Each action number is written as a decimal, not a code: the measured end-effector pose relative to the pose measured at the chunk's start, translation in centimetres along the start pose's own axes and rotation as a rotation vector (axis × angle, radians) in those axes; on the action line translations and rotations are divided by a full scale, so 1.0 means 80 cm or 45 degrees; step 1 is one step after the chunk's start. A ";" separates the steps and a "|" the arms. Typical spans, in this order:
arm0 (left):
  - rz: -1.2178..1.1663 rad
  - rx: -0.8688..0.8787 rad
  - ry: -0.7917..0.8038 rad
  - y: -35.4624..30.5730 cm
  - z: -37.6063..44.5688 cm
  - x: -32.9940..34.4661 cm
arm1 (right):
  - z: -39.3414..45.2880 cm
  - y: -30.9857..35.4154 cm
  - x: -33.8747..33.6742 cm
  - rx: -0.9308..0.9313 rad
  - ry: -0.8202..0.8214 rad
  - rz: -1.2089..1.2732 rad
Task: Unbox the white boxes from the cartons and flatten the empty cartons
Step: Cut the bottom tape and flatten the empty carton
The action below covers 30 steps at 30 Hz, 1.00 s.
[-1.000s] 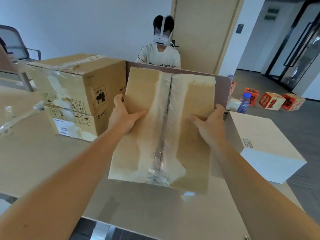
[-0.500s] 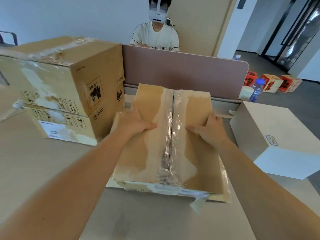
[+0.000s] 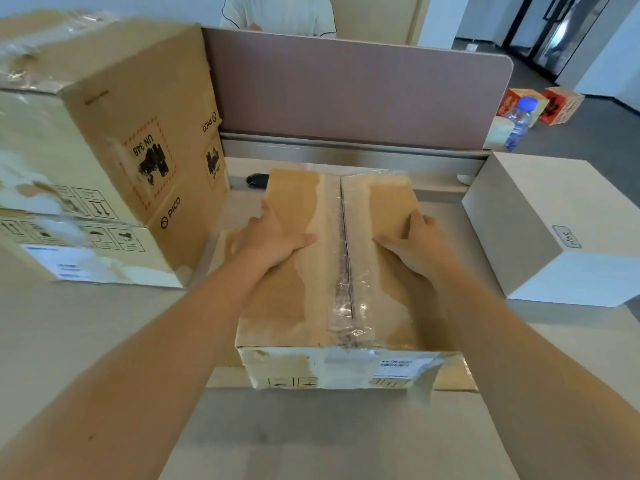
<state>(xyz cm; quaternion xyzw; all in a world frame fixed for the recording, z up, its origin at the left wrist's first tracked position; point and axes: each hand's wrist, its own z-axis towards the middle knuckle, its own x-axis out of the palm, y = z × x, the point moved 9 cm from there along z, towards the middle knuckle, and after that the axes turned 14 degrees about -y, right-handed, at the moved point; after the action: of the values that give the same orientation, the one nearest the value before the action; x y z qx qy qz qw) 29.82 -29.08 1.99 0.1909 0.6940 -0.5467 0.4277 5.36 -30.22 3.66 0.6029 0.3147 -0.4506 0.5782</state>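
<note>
— On the desk (image 3: 104, 341), dead centre, what sits there?
— One brown carton (image 3: 329, 271), taped along its top seam, standing on the desk with flaps splayed out flat beneath it on the near and left sides.
— And the hands?
— Both are on it. Left hand (image 3: 273, 233) has its fingers wrapped over the carton's left top edge and its thumb lying across the top face; right hand (image 3: 415, 244) mirrors that on the right edge, thumb pointing in toward the tape. Each hand is curled round an edge of the carton, neither fist closed (how hard they squeeze, I cannot tell).
— Any white boxes out?
— One white box (image 3: 554, 230) stands on the desk to the right, close to the carton but apart from it.
— To the left?
— Two more cartons (image 3: 114, 150), stacked, the upper one marked PICO and UN 348, near the middle carton.
— Behind?
— A mauve divider panel (image 3: 346, 88), a blue-capped bottle (image 3: 519, 123) at its right end, and another person's pale shirt (image 3: 277, 12) beyond.
</note>
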 end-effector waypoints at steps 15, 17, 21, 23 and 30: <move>0.397 1.022 0.167 -0.220 -0.209 0.079 | -0.107 -0.182 -0.132 0.121 -0.045 -0.199; 0.462 1.123 0.196 -0.246 -0.249 0.113 | -0.130 -0.233 -0.145 0.168 -0.035 -0.226; 0.563 1.243 0.265 -0.263 -0.308 0.183 | -0.170 -0.308 -0.138 0.245 0.028 -0.222; 0.572 1.253 0.349 -0.257 -0.337 0.221 | -0.189 -0.343 -0.121 0.281 0.089 -0.236; 0.615 1.197 0.548 -0.195 -0.388 0.301 | -0.240 -0.425 -0.033 0.436 0.228 -0.245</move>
<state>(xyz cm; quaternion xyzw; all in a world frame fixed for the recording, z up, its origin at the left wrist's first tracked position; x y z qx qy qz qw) -7.08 -10.50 -6.90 0.6211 0.3841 -0.6322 0.2587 -22.88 -6.52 -9.46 0.6974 0.3397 -0.4952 0.3913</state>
